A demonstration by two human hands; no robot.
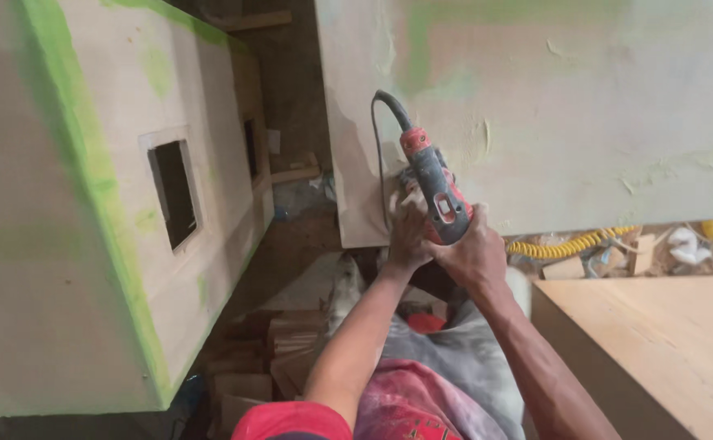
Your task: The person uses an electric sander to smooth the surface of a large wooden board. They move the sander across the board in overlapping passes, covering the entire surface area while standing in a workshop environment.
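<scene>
Both arms reach toward twelve o'clock. The right hand (pixel 474 253) wraps shut around the red-grey sander (pixel 436 189); the left hand (pixel 408 232), fingers curled, steadies it against the panel (pixel 584 106).

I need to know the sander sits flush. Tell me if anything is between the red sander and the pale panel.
Nothing visible. Both hands, left hand and right hand, grip the sander against the panel; the contact itself is hidden.

Both hands grip a red/grey power sander (pixel 436 189) against a putty-smeared panel (pixel 584 106): left hand (pixel 408 232) at the front, right hand (pixel 474 254) w/ the rear handle. Black cord (pixel 379 138) loops up. Green-edged box w/ rectangular cutout (pixel 173 193) at left; yellow coiled hose (pixel 564 244) below panel.
</scene>
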